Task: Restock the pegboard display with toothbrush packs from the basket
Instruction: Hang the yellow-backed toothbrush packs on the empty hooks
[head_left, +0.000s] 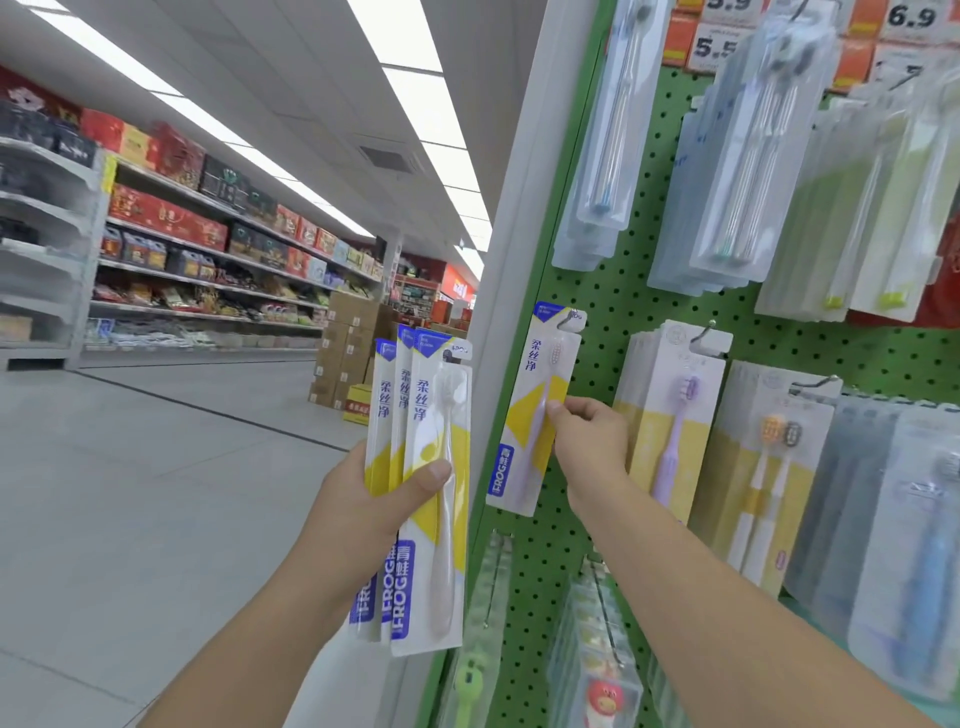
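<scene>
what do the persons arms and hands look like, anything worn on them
Both forearms are bare as far as the frame shows: no sleeves, gloves, watch, bracelets or rings visible on the left hand or the right hand. The nails that show are short and unpainted.

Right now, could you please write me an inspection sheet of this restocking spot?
Surface: green pegboard, hooks mostly filled.
Job's things: one toothbrush pack at a hook; whether it is fully hung is unclear. About three spare packs held fanned.
Clutter: nothing seen.
Grippers: left hand grips the spare packs; right hand pinches the pack at the hook.
Cables: nothing seen.
Surroundings: aisle shelves, stacked cartons, price tags above. Basket not in view.
</scene>
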